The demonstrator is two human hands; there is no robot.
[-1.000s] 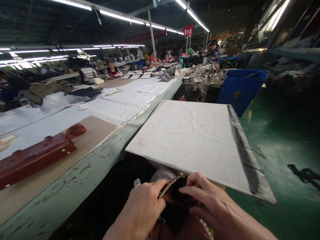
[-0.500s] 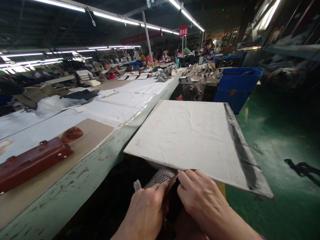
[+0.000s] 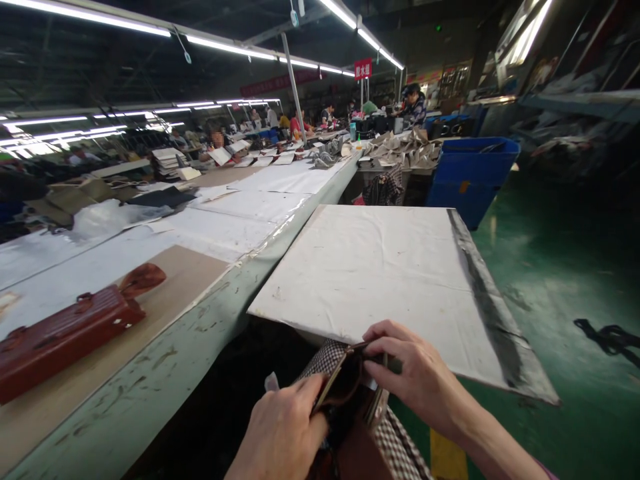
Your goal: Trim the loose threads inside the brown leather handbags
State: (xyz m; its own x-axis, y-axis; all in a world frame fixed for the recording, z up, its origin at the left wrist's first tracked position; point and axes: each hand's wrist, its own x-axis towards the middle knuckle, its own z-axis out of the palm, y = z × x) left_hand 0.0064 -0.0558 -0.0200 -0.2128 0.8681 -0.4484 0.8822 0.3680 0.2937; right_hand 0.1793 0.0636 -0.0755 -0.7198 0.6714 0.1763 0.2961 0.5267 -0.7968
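Note:
A brown leather bag (image 3: 367, 443), its mouth spread apart and dark inside, sits close to my body at the lower middle. My left hand (image 3: 285, 427) is closed on the left rim of that mouth, thumb over the edge. At the far right rim, my right hand (image 3: 407, 373) pinches the bag's edge between thumb and fingers; a small dark piece shows by the fingertips. Checkered cloth (image 3: 325, 360) lies behind the bag and also along its right side. Most of the bag's lower body is hidden or out of frame.
A white-covered board (image 3: 385, 267) lies just ahead of my hands. Along the left runs a long table (image 3: 215, 300) with a reddish-brown leather case (image 3: 75, 333). Beyond stand a blue bin (image 3: 470, 173) and a heap of grey-beige pieces (image 3: 405, 147). Several people work farther back.
My right hand has shifted slightly up and changed from a curled grip to a pinch. The bag's mouth has spread wider, and more checkered cloth shows at right.

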